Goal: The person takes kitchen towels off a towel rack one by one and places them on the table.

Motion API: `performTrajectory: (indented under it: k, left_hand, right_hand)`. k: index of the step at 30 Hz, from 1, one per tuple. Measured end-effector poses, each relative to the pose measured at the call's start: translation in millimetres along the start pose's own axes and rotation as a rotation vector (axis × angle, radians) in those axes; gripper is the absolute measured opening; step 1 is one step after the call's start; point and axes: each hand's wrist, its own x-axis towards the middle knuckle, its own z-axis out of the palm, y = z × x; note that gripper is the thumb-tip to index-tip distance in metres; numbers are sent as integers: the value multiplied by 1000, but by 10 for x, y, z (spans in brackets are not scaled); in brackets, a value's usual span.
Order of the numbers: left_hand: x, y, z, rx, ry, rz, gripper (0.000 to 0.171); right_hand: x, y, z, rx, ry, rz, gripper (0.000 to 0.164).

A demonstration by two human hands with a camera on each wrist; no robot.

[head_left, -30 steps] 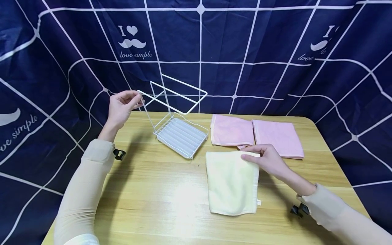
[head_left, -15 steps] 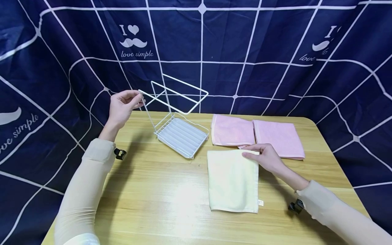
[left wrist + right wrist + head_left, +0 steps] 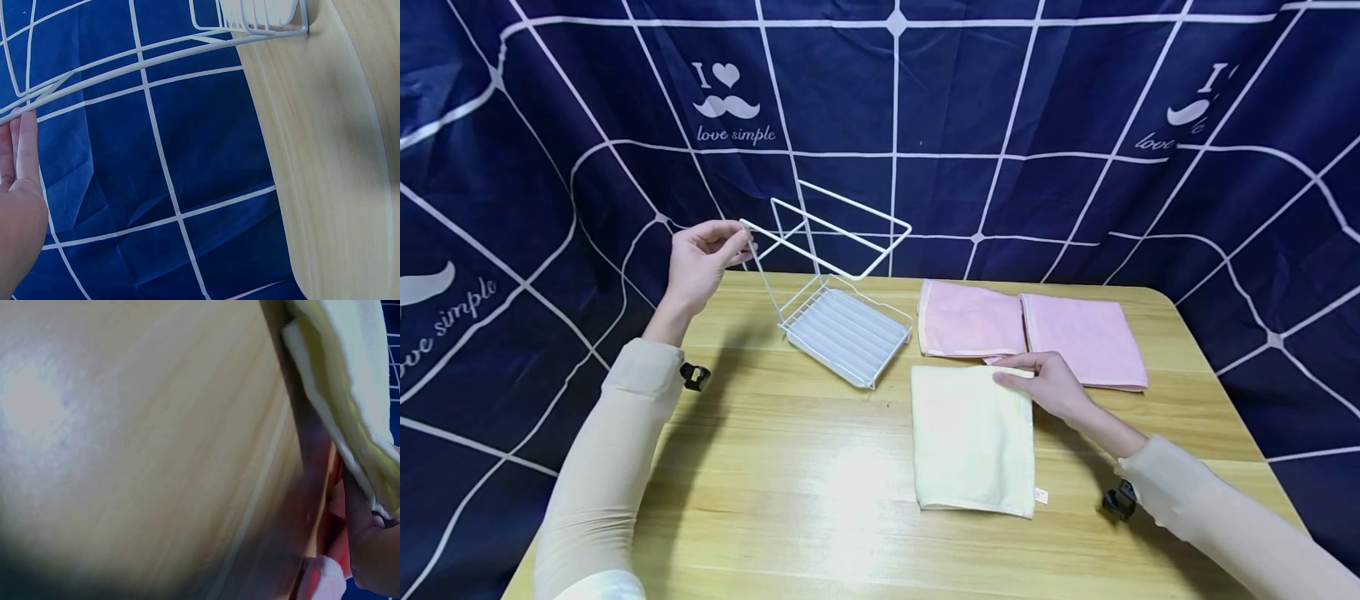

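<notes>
My left hand pinches the upper left corner of a white wire rack, which stands on the table with a pale slatted tray in its base. In the left wrist view the fingers meet the rack's rod. A folded pale yellow towel hangs from my right hand, thumb in front and fingers behind its top right corner. From the right wrist view, the towel's folded layers show edge-on beside the hand. A small white tag pokes out at its lower right.
Two folded pink towels, one on the left and one on the right, lie side by side at the back right of the wooden table. A dark blue curtain with white lines surrounds the table's back and sides.
The right hand's wrist has shifted slightly, and the yellow towel's lower edge has swung a little upward and to the right. My left hand and the rack stay essentially in place.
</notes>
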Motion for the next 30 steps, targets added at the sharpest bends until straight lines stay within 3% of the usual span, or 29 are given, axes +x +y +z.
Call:
performTrajectory:
  k: [21,30]
  left_hand:
    - [-11,3,13,13,5,-1,24]
    - [-31,7,7,43,18,10,19]
  right_hand:
    - [58,206,49,-94,50,-1,29]
    - [10,165,-2,-267,101,-106,22]
